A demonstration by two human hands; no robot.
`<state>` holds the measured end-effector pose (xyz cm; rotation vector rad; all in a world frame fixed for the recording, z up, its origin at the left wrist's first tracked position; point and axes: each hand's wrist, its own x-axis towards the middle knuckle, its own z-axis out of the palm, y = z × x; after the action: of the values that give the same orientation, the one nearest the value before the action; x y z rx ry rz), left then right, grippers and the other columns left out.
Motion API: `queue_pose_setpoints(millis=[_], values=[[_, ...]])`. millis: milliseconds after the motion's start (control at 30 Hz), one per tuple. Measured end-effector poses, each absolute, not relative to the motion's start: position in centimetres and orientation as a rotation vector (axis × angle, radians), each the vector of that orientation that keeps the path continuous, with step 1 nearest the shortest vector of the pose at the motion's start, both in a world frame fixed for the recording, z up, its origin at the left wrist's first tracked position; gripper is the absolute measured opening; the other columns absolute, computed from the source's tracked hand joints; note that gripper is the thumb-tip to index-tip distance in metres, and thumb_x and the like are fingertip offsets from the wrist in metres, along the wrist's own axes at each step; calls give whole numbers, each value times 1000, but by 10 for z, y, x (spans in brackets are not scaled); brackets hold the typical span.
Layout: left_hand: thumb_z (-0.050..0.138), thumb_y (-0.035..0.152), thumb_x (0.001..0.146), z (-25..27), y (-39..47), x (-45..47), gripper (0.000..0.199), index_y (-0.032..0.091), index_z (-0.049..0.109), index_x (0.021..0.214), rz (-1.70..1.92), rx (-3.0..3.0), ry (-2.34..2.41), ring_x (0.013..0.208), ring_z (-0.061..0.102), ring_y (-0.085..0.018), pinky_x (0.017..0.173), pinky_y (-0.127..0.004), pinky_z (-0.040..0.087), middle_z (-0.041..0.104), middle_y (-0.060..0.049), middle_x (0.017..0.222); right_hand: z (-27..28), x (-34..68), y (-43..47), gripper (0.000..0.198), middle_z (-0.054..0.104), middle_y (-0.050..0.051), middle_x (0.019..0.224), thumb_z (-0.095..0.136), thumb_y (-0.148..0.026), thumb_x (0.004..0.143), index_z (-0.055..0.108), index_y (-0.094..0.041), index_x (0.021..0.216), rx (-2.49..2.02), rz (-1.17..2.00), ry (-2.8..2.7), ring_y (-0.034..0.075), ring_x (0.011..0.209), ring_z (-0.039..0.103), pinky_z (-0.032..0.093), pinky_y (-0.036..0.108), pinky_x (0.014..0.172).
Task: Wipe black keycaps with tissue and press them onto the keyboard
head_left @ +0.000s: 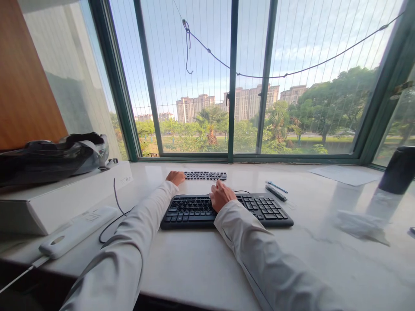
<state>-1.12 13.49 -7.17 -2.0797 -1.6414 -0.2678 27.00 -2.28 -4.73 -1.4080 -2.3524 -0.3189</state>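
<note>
Head view: a pale, glossy stone counter [201, 259] with faint grey veining runs beneath a green-framed window [232, 86]. Near its middle lies a black plastic keyboard [259, 211], low and rectangular, with a number pad at its right end; just behind it, close to the window, lies a smaller, slimmer keyboard [207, 175] with dark keys. The left hand [175, 177], in a smooth white sleeve, stretches forward with the arm nearly straight and touches the left end of the small keyboard, fingers curled under; their spread cannot be told. The right hand [221, 195] rests palm down on the upper middle of the black keyboard, fingers close together and bent onto the keys. Two pens [276, 190] lie right of the keyboards, a white remote-shaped device [76, 231] with a dark cable left, on the counter's near edge.
</note>
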Motion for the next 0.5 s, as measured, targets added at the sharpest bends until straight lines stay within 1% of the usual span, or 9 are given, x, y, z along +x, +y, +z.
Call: queue_pose_setpoints(millis=[100, 267, 433, 500], values=[[46, 33, 78, -69, 134, -9, 28, 20, 70, 72, -256, -2087, -1632, 78, 60, -23, 66, -31, 38, 67, -9, 86, -45, 269, -24, 22, 50, 12, 112, 45, -24, 86, 57, -15, 102, -1441, -302, -2361, 19, 91, 54, 44, 30, 75], [45, 32, 80, -56, 119, -10, 29, 19, 69, 69, -238, -2084, -1605, 73, 59, -20, 62, -29, 37, 67, -8, 82, -44, 269, -23, 21, 51, 12, 110, 45, -18, 84, 55, -15, 103, -1433, -275, -2356, 19, 89, 54, 43, 30, 73], [42, 30, 83, -29, 96, -6, 33, 17, 68, 69, -267, -2059, -1541, 69, 58, -19, 59, -30, 35, 65, -9, 79, -45, 271, -21, 21, 53, 12, 108, 39, -22, 89, 51, -16, 105, -1346, -207, -2262, 18, 88, 54, 43, 30, 73], [39, 31, 87, -16, 86, 4, 36, 17, 69, 73, -294, -2060, -1496, 71, 58, -19, 59, -29, 35, 64, -9, 79, -49, 272, -17, 21, 55, 11, 107, 36, -24, 90, 51, -18, 103, -1313, -75, -2155, 18, 88, 55, 42, 30, 74]])
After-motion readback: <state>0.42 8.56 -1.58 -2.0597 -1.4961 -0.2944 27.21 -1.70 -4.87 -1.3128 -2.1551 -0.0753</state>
